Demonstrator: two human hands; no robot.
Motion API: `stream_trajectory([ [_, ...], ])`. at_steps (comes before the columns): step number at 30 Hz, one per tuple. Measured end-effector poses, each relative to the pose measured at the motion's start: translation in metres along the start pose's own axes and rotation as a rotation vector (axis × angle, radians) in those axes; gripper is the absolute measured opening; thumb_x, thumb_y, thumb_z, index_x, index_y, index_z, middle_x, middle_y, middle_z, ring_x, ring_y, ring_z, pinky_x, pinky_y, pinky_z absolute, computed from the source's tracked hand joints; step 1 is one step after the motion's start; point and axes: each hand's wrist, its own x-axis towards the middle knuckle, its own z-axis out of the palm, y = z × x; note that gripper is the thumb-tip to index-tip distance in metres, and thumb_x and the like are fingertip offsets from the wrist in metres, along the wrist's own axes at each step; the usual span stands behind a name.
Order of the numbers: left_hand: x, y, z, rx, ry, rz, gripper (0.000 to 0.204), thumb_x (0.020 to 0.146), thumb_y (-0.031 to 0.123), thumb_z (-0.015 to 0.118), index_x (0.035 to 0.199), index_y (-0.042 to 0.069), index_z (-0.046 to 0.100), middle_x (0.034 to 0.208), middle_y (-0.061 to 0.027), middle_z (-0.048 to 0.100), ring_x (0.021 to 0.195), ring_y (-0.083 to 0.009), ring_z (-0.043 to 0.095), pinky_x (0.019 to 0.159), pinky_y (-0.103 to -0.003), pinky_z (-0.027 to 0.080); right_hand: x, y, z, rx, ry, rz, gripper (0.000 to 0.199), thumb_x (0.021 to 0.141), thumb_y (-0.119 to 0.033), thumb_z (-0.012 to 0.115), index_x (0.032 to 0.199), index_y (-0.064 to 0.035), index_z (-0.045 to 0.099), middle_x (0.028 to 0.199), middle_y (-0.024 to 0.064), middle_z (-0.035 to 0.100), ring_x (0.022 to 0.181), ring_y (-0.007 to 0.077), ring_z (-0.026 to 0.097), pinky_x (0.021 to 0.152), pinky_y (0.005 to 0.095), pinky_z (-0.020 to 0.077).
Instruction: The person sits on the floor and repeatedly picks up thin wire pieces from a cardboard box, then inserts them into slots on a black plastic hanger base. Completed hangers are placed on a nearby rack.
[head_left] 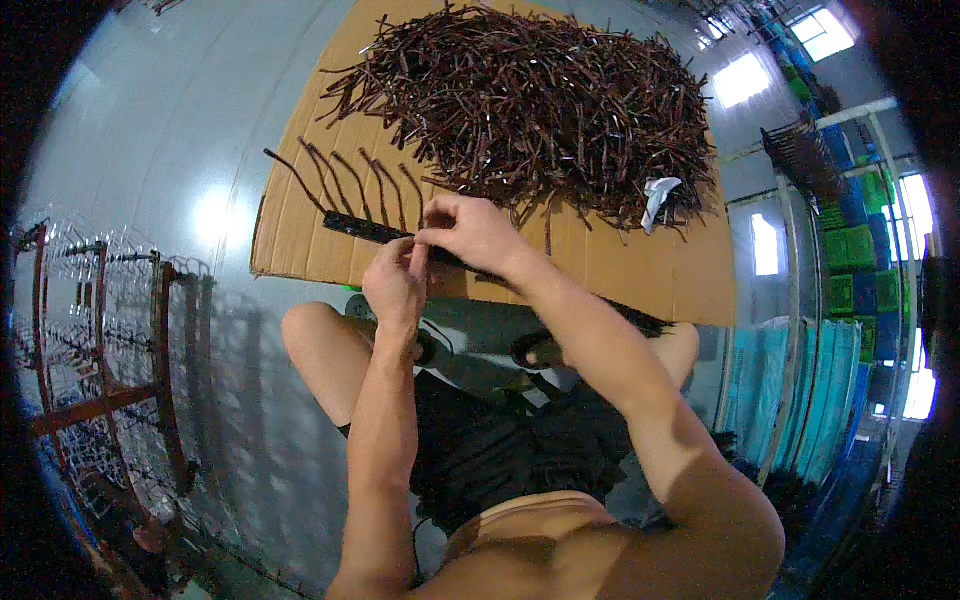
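A narrow black strip (362, 228) lies near the cardboard's front left, with several thin, bent brown rods (345, 178) standing out from its far side in a row. At the strip's right part my left hand (393, 283) is closed, thumb and fingers pinching it. My right hand (472, 232) reaches in from the right, its fingertips pinched together against the left hand's fingertips. Whatever lies between the right fingertips is hidden. Beyond both hands rises a large heap of similar brown rods (540, 110).
Under everything is a flat cardboard sheet (640, 262). A crumpled white scrap (658, 200) sits on the heap's right edge. Black bristle-like pieces (635, 318) lie by my right knee. A rusty rack with wire hooks (100, 405) stands left; turquoise sheets (790, 400) and green crates (850, 255) are right.
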Motion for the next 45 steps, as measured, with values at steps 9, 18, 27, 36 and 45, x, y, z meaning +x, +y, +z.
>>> stream_trajectory([
  [9, -0.002, -0.011, 0.015, 0.046, 0.035, 0.158, 0.02, 0.083, 0.022, 0.065, 0.09, 0.003, 0.067, 0.088, -0.0137, 0.067, 0.077, -0.0309, 0.065, 0.07, -0.038, 0.051, -0.054, 0.087, -0.073, -0.624, 0.144, 0.505, 0.036, 0.077, -0.022, 0.071, 0.087, 0.0065, 0.052, 0.078, 0.0164, 0.065, 0.076, 0.0232, 0.065, 0.064, 0.0358, 0.051],
  [18, 0.0, -0.011, 0.011, 0.037, 0.008, 0.203, 0.017, 0.083, 0.021, 0.066, 0.089, 0.004, 0.067, 0.086, -0.0128, 0.066, 0.076, -0.0318, 0.064, 0.068, -0.038, 0.051, -0.061, 0.071, -0.077, 0.338, 0.225, 0.64, 0.01, 0.084, -0.009, 0.059, 0.09, -0.002, 0.059, 0.063, 0.0023, 0.054, 0.049, 0.0097, 0.048, 0.046, 0.0248, 0.0407],
  [27, -0.001, -0.005, 0.015, 0.007, 0.005, 0.151, 0.018, 0.082, 0.02, 0.066, 0.089, 0.004, 0.066, 0.084, -0.0124, 0.065, 0.073, -0.0301, 0.064, 0.066, -0.038, 0.051, -0.048, 0.094, -0.077, -0.791, 0.107, -0.031, 0.025, 0.079, -0.008, 0.058, 0.103, -0.0081, 0.064, 0.096, 0.0145, 0.058, 0.089, 0.034, 0.061, 0.072, 0.0418, 0.0529],
  [36, 0.001, -0.007, 0.013, -0.004, 0.018, 0.168, 0.016, 0.082, 0.019, 0.066, 0.089, 0.004, 0.067, 0.082, -0.0118, 0.065, 0.071, -0.0293, 0.064, 0.065, -0.037, 0.051, -0.02, 0.092, -0.086, -0.977, 0.018, -0.269, 0.015, 0.078, -0.008, 0.062, 0.092, -0.0031, 0.059, 0.093, 0.0143, 0.056, 0.083, 0.0295, 0.062, 0.066, 0.0387, 0.0532],
  [45, 0.001, -0.01, 0.012, 0.022, 0.032, 0.256, 0.013, 0.082, 0.017, 0.066, 0.086, 0.004, 0.067, 0.08, -0.0113, 0.065, 0.07, -0.0299, 0.063, 0.062, -0.037, 0.05, -0.016, 0.025, 0.01, 0.333, 0.343, -0.049, 0.023, 0.081, -0.017, 0.07, 0.094, 0.0001, 0.065, 0.085, 0.0128, 0.069, 0.073, 0.0159, 0.064, 0.068, 0.0282, 0.0489],
])
